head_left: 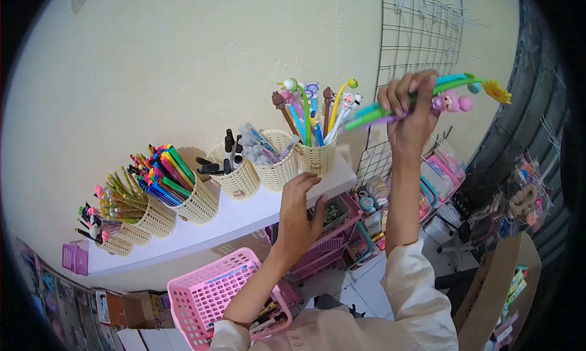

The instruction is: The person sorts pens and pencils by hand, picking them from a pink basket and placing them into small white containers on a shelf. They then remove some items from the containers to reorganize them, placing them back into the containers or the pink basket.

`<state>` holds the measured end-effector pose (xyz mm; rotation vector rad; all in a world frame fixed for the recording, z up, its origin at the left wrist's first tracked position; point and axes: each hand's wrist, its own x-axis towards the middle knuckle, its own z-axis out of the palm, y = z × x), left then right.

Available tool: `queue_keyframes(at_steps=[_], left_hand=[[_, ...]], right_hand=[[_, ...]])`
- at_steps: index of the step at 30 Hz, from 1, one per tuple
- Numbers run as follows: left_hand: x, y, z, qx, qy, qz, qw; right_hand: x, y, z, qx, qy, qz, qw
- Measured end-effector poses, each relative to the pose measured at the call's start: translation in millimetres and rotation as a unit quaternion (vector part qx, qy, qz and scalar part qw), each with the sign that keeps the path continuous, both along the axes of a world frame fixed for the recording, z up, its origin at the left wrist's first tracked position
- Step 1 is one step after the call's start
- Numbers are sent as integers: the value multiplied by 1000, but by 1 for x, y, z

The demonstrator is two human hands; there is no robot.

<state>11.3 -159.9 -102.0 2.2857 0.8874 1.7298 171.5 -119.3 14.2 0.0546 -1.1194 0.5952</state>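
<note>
My right hand [410, 107] is raised right of the shelf, its fingers wrapped around a bunch of novelty pens [452, 81] in green, blue and purple. A yellow flower and a pink figure top some of them. Just left is a cream woven cup [317, 158] holding more pens [312, 110] with animal and flower toppers. My left hand [298, 215] hovers by the shelf's front edge, thumb apart from the fingers, holding nothing. Its fingertips are close below a cup of grey-capped pens [264, 145]. My left forearm crosses over a pink basket [183, 308] with several pens inside.
Along the white shelf [235, 220] stand cups of black pens [229, 156], colourful markers [168, 174] and patterned pencils [125, 195]. A wire grid [421, 37] hangs on the wall. Below are a pink rack [323, 244] and, at right, a cardboard box [488, 296].
</note>
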Motion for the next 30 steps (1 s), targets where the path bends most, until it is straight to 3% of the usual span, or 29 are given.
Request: queue_keyframes(at_steps=[3,5,8,10,13,15,17,21,23,25,30], left_hand=[[7,14,2,32,67,46,996],[13,23,0,17,75,50,996],[22,33,1,22,75,98,992],[25,37,-2,2,95,102,990],[27,42,-1,15,126,117,985],[29,43,1,14,126,129,984],[32,44,2,11,128,140,982],[37,47,1,16,116,142,983],[39,47,1,17,108,144,984],[40,47,1,8,80,138,987],[40,46,-3,-13,111,150,982]], right_hand=[[-15,31,3,-45,-19,-64,997],[-19,50,-8,-28,-77,-5,997],[-32,67,-14,-125,-168,28,977],[-35,76,-19,-208,-332,5,920],[-40,85,-26,-255,-354,27,899],[-38,86,-26,-260,-341,41,902],[-39,85,-21,-208,-243,38,947],[-41,88,-9,-181,-137,19,974],[-39,89,-6,-191,-160,-7,968],[-36,93,-5,-23,-287,-233,929],[-34,84,-3,-75,-400,-327,853]])
